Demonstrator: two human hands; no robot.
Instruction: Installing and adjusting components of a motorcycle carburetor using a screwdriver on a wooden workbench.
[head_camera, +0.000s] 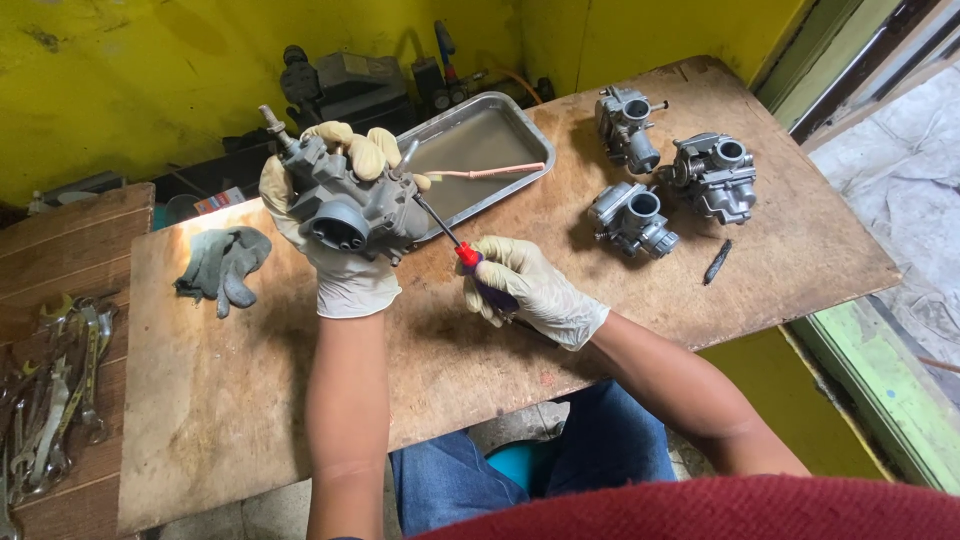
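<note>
A gloved left hand (340, 240) grips a grey metal carburettor (350, 200), raised above the worn wooden bench (250, 380) at upper left of centre. The gloved right hand (530, 290) clasps a red-and-purple-handled screwdriver (470, 262), tip against the carburettor. Three more grey carburettors (670, 180) sit at upper right.

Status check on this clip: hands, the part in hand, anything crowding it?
Left hand grips carburetor, raised off table. Right hand holds screwdriver, tip at its side. Metal tray close behind; nothing blocking.

- Near half of the wooden board (240, 420): bare, open passage.
- Far centre: metal tray (520, 115) blocks.
- Far right: three carburetors (632, 218) clustered, narrow gaps between.
- Left: grey glove (222, 265) lies; wrenches (50, 400) beyond the board's edge.
</note>
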